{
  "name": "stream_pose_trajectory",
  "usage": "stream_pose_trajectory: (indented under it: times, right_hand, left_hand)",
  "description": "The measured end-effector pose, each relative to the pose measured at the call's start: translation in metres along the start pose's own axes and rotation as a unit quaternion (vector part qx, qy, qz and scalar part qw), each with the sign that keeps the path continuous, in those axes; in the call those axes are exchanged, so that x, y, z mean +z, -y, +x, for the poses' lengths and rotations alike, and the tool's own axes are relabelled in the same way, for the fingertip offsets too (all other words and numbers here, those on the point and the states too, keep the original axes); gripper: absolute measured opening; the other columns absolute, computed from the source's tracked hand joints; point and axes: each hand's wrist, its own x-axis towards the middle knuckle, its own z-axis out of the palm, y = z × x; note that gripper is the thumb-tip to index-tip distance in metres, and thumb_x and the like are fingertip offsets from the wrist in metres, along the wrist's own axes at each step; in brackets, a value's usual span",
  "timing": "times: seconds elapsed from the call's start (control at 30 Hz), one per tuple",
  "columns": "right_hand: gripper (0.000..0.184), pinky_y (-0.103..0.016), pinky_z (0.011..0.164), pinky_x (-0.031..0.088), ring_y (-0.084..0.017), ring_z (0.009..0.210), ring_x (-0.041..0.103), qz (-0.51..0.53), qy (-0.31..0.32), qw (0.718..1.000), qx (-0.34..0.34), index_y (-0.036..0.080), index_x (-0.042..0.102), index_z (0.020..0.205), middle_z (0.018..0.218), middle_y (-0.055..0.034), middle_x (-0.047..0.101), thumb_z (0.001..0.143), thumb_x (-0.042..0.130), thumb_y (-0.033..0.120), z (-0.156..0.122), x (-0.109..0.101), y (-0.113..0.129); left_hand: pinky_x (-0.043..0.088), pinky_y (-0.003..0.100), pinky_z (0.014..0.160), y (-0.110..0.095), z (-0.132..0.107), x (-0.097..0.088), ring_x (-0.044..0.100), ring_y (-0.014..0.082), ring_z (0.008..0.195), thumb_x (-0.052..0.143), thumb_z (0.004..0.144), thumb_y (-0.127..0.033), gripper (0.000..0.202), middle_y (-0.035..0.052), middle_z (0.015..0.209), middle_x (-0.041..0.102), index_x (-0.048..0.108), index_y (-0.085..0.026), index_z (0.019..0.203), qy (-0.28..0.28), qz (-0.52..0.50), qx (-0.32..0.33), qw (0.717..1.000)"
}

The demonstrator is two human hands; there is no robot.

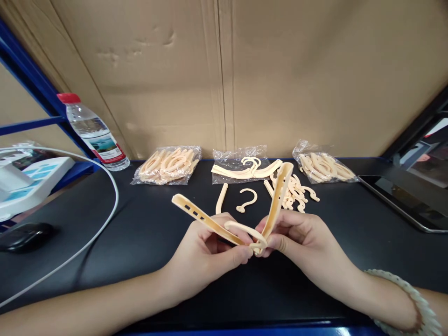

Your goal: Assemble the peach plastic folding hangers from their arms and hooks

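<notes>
A pale cream plastic hanger [259,244], with two trough-shaped bars and a curved hook, is hanging in the air above the near part of the black bench [140,261], between both hands. The left hand [212,259] is pinching the lower end of the slotted bar [206,220] beside the joint; the right hand [308,240] is gripping the other upright bar [279,198] near its foot. The bars are spreading in a V, with the hook [245,227] meeting them at the bottom, so the three parts are apparently coming together; whether they are locking there is impossible to tell. Other parts are lying loose: a single cream question-mark hook [241,208], a short-looking cream bar [221,198] and a heap of cream hooks [292,191], which the upright bar is partly hiding. Behind, a spread cream hanger [233,173] is lying with clear plastic film [224,156], seemingly further along, while two clear bags of cream parts [168,164] [325,167] are flanking it. A red-capped water bottle [98,133], a white cable [117,196], a black mouse [26,236] and a dark flat tablet [406,203] are sitting well aside, apparently obstructing neither hand.
</notes>
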Motion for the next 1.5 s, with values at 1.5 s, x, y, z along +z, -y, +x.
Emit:
stream_pose_trajectory:
  times: [1.5]
  right_hand:
    - [0.054, -0.02, 0.049, 0.045, -0.009, 0.056, 0.053, 0.038, -0.161, 0.986, -0.022, 0.023, 0.05, 0.114, 0.077, 0.0012, 0.065, 0.072, 0.08, 0.034, 0.04, -0.05, 0.006]
  left_hand:
    - [0.058, 0.018, 0.064, -0.002, 0.02, -0.026, 0.066, 0.0104, 0.066, 0.082, 0.07, -0.026, 0.025, 0.0016, 0.072, 0.067, 0.067, -0.011, 0.084, -0.207, -0.126, -0.05, 0.969]
